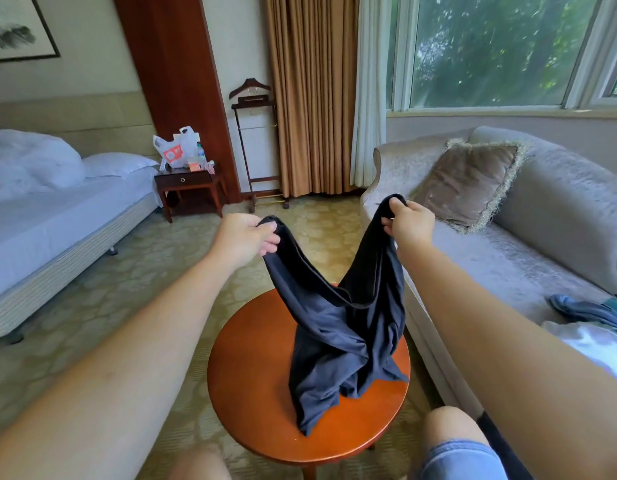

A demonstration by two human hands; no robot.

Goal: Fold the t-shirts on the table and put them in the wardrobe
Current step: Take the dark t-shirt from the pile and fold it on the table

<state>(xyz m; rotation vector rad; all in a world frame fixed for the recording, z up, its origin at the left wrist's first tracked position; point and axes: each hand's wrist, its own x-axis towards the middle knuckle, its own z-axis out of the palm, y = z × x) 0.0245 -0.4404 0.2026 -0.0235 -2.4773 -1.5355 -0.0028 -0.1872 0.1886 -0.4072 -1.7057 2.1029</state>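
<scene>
Fingers (269, 237) of the left hand (243, 237) and right hand (409, 220) are clamped on two raised parts of a dark t-shirt (341, 341), the rest heaped toward the right edge of the round table (251, 358). Opening-out is judged under way; flat spreading is needed next.

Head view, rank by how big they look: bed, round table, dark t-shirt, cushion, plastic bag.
1. bed
2. round table and dark t-shirt, too alike to rank
3. cushion
4. plastic bag
Table and shirt are nearer the camera, which inflates them.
</scene>
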